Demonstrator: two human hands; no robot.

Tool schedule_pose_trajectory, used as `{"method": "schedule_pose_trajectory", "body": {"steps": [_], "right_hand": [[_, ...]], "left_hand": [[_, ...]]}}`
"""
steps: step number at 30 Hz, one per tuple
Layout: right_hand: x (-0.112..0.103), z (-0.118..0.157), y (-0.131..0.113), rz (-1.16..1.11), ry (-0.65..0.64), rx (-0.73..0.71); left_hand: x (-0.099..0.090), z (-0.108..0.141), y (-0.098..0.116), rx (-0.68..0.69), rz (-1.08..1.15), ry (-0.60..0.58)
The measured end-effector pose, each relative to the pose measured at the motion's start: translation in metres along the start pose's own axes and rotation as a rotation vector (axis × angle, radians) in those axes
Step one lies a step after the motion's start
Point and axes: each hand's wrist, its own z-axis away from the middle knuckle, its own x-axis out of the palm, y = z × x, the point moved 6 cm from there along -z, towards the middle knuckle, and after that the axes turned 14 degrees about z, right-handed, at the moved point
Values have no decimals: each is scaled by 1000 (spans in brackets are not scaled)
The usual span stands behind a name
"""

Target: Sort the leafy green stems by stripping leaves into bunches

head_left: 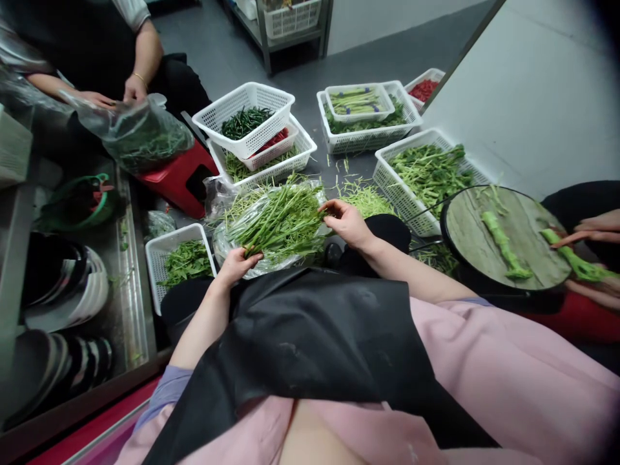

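Observation:
A loose bundle of leafy green stems lies over a clear plastic bag in front of my lap. My left hand is closed round the stem ends at the bundle's lower left. At the bundle's right side, my right hand has thumb and fingertips brought together at the leafy edge; whatever is between them is too small to make out. A white basket of green leaves stands left of my left hand. Cut pale green pieces lie on the floor beyond my right hand.
White baskets of peppers and vegetables stand ahead. At right, a person's hands hold a stalk by a round board. Another person's hands touch a bag above a red stool. A metal shelf holds bowls at left.

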Motion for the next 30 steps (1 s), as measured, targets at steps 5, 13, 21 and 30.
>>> {"method": "schedule_pose_trajectory", "body": {"steps": [5, 13, 21, 30], "right_hand": [[-1, 0, -5, 195, -30, -79], [-42, 1, -38, 436, 327, -251], [-1, -21, -76, 751, -90, -660], [40, -48, -69, 643, -615, -600]], "left_hand": [[1, 3, 3, 4, -9, -41], [2, 3, 4, 47, -8, -87], [5, 4, 6, 34, 1, -105], [6, 10, 12, 12, 1, -124]]}}
